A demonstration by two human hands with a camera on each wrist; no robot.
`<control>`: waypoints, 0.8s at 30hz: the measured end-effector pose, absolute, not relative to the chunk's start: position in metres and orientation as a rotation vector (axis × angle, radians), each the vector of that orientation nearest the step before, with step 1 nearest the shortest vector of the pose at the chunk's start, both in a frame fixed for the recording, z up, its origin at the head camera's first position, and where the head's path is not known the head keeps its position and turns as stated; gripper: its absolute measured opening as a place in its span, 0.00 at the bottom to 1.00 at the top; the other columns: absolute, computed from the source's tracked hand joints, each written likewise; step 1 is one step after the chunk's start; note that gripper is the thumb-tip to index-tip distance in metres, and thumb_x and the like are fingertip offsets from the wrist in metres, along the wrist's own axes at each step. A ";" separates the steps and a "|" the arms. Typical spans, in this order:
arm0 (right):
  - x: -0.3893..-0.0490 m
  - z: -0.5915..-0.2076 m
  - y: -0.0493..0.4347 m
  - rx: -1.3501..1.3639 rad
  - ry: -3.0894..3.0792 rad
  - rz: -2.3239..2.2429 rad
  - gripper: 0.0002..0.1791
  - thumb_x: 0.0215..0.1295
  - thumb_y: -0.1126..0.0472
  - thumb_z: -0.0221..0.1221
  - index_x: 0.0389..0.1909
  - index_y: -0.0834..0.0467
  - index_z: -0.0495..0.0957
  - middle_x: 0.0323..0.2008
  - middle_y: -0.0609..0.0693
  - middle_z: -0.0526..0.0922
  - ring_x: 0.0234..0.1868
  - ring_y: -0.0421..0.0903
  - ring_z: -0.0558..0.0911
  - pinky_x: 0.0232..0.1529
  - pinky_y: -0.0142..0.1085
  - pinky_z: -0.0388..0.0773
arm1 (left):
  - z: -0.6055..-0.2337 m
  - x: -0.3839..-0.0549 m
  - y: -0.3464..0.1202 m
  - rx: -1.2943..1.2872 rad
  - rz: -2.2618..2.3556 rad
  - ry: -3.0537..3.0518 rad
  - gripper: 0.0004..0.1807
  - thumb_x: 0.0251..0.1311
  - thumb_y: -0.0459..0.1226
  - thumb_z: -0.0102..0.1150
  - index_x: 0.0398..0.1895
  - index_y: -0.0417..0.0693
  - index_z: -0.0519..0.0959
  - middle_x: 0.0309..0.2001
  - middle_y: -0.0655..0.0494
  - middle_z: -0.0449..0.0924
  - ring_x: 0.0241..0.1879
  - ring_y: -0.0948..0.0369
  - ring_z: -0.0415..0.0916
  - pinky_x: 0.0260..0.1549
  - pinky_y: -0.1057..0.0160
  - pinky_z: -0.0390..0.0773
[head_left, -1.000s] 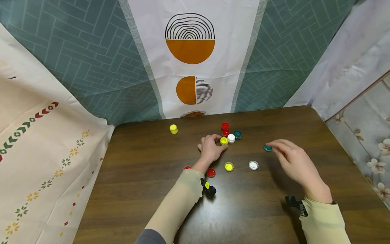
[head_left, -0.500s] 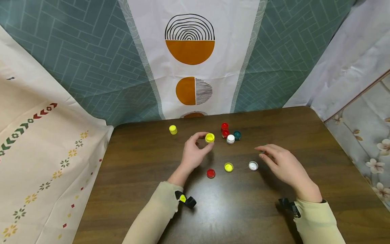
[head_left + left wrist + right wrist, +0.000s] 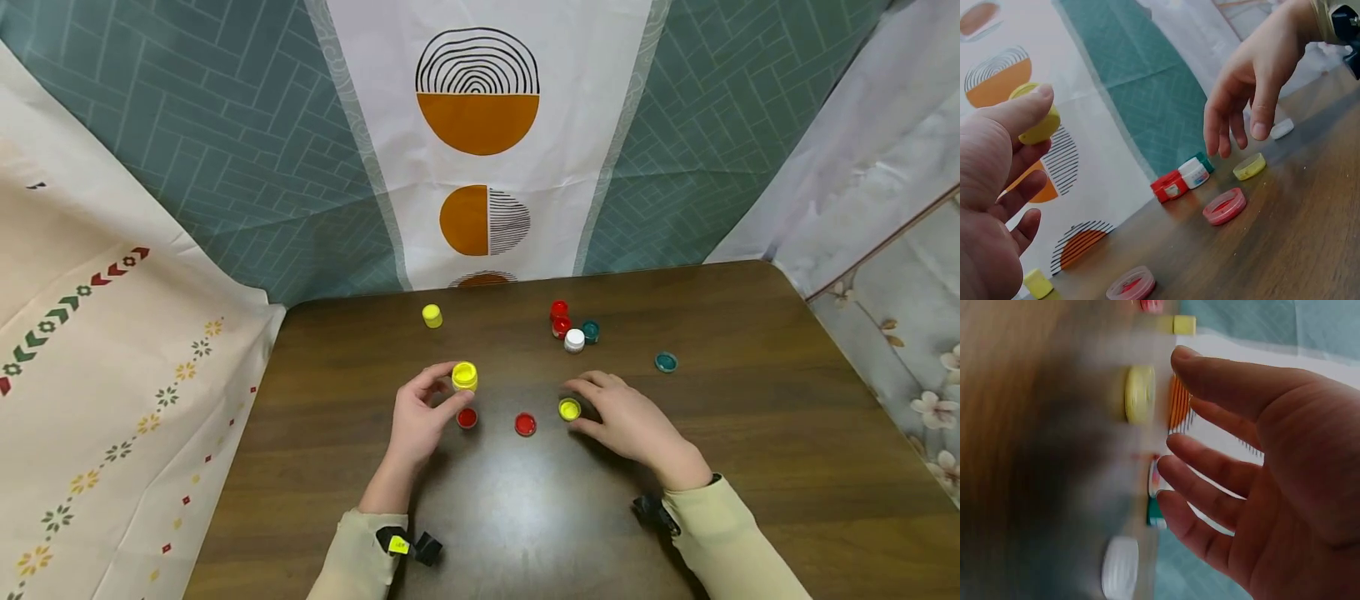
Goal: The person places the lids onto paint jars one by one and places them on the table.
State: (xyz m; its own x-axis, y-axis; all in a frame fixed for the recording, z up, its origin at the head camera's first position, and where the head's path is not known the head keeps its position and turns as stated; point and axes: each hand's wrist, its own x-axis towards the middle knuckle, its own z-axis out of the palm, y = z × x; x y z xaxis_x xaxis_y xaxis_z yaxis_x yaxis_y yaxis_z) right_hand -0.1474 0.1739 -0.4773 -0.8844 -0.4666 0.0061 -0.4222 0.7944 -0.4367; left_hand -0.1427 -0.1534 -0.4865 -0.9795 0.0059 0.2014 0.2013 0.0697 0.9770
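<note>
My left hand (image 3: pixel 418 414) pinches a small yellow paint jar (image 3: pixel 465 377) between thumb and fingers, lifted above the table; its lidless top shows yellow paint. My right hand (image 3: pixel 633 422) hovers with spread fingers over a yellow jar lid (image 3: pixel 569 409) lying on the table. In the right wrist view a gap separates the fingers from this yellow lid (image 3: pixel 1140 395). A white lid (image 3: pixel 1282 129) lies beneath the right hand, hidden from the head view. Two red lids, one (image 3: pixel 467 417) near the held jar and another (image 3: pixel 525 424) farther right, lie on the wood.
Toward the back stand red jars (image 3: pixel 561 327), a white jar (image 3: pixel 574 340) and a teal jar (image 3: pixel 591 332), close together. A teal lid (image 3: pixel 666 362) lies to their right. Another yellow jar (image 3: pixel 432 316) stands at the back left, near the hanging cloth (image 3: pixel 330 208).
My left hand has taken the yellow jar from the cluster and carried it left and nearer. My right hand has let go of the teal lid and moved left to the yellow lid.
</note>
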 end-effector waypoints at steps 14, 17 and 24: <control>-0.147 -0.489 0.158 -0.738 2.926 -0.564 0.23 0.67 0.57 0.75 0.62 0.50 0.85 0.52 0.51 0.83 0.51 0.52 0.83 0.45 0.52 0.86 | -0.487 -0.142 -0.156 -0.218 -2.030 -2.215 0.21 0.58 0.26 0.77 0.56 0.41 0.87 0.49 0.54 0.87 0.46 0.44 0.72 0.48 0.45 0.73; -0.148 -0.491 0.158 -0.746 2.936 -0.552 0.20 0.66 0.59 0.75 0.58 0.51 0.87 0.49 0.50 0.83 0.49 0.51 0.83 0.44 0.50 0.86 | -0.485 -0.141 -0.155 -0.212 -2.019 -2.231 0.21 0.58 0.27 0.78 0.56 0.42 0.87 0.50 0.54 0.87 0.47 0.41 0.73 0.47 0.48 0.73; -0.149 -0.488 0.159 -0.700 2.906 -0.609 0.22 0.71 0.54 0.72 0.63 0.52 0.82 0.53 0.51 0.83 0.49 0.50 0.84 0.50 0.51 0.85 | -0.483 -0.140 -0.152 -0.224 -2.023 -2.226 0.22 0.55 0.27 0.79 0.54 0.43 0.88 0.50 0.52 0.87 0.47 0.39 0.72 0.48 0.47 0.72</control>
State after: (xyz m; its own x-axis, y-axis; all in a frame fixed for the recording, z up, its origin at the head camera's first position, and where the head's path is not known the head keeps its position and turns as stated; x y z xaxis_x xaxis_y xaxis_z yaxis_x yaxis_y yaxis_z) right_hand -0.1494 0.1587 -0.4881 -0.8906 -0.4548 0.0046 -0.4183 0.8151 -0.4007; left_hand -0.1404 -0.1521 -0.4826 -0.9811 0.0252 0.1917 0.1932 0.0929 0.9768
